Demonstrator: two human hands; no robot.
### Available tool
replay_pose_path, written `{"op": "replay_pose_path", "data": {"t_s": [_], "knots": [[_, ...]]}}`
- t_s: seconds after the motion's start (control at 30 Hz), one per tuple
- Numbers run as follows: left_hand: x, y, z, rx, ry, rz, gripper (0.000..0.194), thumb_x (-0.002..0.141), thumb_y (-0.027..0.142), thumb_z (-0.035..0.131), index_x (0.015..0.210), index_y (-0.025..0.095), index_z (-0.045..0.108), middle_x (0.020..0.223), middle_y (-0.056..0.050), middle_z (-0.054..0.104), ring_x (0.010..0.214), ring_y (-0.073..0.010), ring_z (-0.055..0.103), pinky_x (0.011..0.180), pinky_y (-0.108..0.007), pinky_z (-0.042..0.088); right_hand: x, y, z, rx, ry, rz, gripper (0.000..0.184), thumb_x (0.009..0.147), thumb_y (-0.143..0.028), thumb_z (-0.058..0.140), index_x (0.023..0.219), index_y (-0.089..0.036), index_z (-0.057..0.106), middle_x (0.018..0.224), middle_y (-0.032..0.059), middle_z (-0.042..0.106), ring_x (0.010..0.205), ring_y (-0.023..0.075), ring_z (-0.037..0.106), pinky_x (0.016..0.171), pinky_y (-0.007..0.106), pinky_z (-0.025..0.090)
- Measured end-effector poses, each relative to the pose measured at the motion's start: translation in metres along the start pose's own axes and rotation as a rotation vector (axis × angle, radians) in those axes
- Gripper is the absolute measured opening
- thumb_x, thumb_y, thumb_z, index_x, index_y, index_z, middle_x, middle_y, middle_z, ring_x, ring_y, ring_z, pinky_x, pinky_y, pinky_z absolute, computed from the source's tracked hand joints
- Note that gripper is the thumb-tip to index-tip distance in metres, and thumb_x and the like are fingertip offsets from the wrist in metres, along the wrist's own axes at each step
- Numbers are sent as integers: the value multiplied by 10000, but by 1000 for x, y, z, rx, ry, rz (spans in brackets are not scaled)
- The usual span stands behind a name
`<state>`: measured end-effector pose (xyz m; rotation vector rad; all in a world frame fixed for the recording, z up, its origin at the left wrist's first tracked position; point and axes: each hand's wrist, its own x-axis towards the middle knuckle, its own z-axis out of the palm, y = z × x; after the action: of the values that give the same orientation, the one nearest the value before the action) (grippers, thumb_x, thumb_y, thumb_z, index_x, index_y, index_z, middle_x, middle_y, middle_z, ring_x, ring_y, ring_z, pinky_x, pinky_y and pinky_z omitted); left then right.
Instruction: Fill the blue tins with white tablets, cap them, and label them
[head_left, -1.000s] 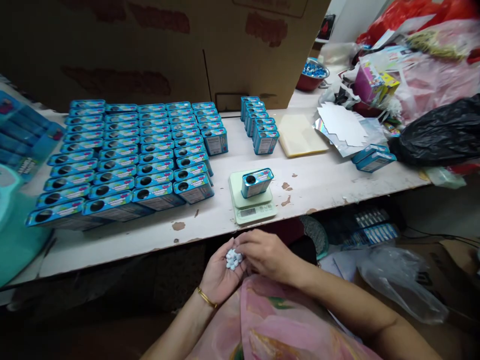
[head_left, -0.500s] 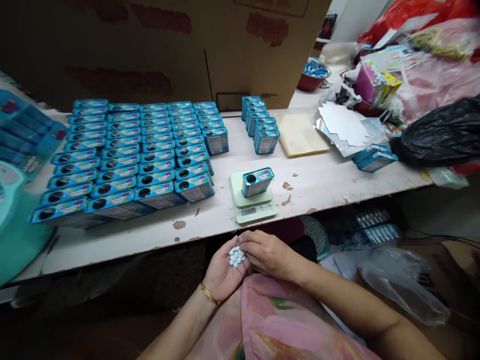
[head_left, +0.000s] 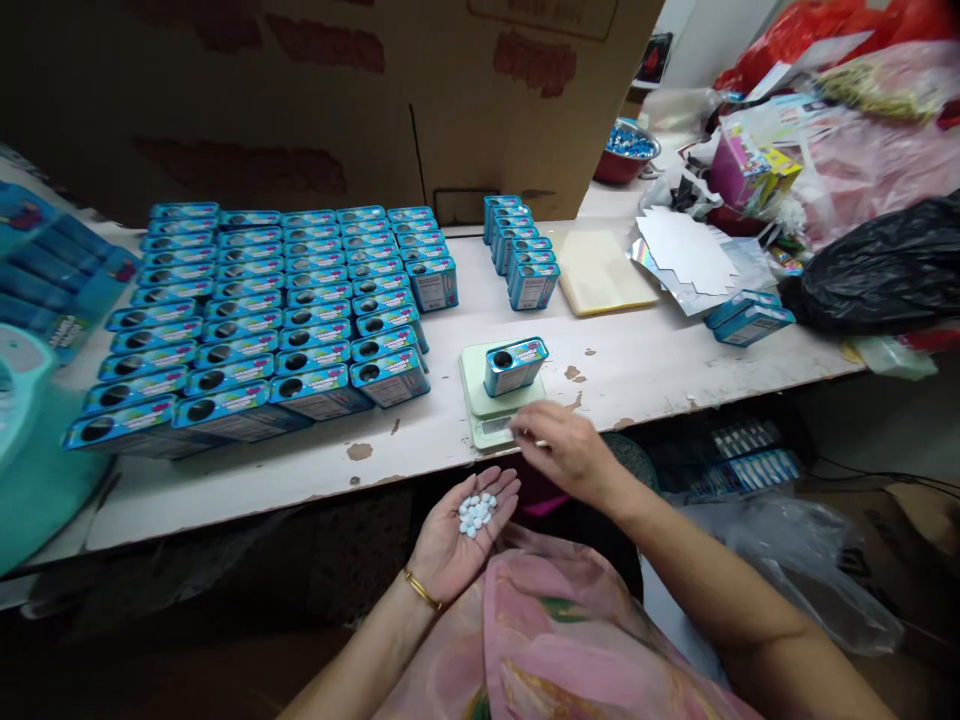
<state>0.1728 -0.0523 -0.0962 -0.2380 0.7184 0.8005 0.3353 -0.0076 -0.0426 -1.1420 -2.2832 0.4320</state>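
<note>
My left hand [head_left: 457, 540] is palm up below the table edge, its fingers stretched out, bearing a small heap of pale blue candies [head_left: 477, 514]. Over the front of the pale green kitchen scale [head_left: 474, 400] hovers my right hand [head_left: 566, 450], fingers bent and pinched together; what they hold, if anything, is too small to make out. On the scale's plate stands a blue tin [head_left: 514, 367] with a dark round hole in its top. My right hand partly covers the scale's display and buttons.
Rows of blue tins [head_left: 247, 345] fill the left side of the table [head_left: 420, 440]. A shorter row of tins [head_left: 534, 285] stands behind the scale, beside a stack of yellowish sheets [head_left: 600, 270]. A large cardboard box [head_left: 360, 110] borders the back. Bags lie right.
My right hand has left the left palm and moved up and forward to the scale's front. The left hand has opened flatter, showing more of the candies. The tin on the scale stays put.
</note>
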Motion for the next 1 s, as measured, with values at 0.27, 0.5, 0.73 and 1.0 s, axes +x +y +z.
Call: {"op": "replay_pose_path", "data": {"t_s": [0.27,0.5,0.73,1.0], "knots": [[-2,3,-2,-12,1,23,215,796,141,438,921,54,590,1030,-160,612,1070,-250,498,873,-343,454,68,23,-23,-331,-19,98,173,807,-113,423,870,-136,582,894,82,552,848,170,512,748,284,419],[-2,8,-3,-39,-63,26,237,809,157,420,933,64,599,1049,-145,608,1056,-232,513,888,-349,435,39,8,-10,-67,93,32,209,840,-144,398,990,-159,543,937,56,566,901,134,517,795,262,420],[0,3,-1,-7,-56,-57,284,828,218,398,1010,80,567,970,-119,634,898,-157,593,786,-264,468,-32,-35,46,-222,-419,-114,233,812,-154,446,1037,-120,497,962,86,528,886,173,470,746,297,434],[2,-3,-2,-30,-1,-11,203,823,153,398,772,98,587,690,-30,632,638,-98,602,753,-270,488,-32,-25,39,-225,-459,-18,285,797,-153,475,1081,-137,466,969,72,500,848,157,449,655,245,445]]}}
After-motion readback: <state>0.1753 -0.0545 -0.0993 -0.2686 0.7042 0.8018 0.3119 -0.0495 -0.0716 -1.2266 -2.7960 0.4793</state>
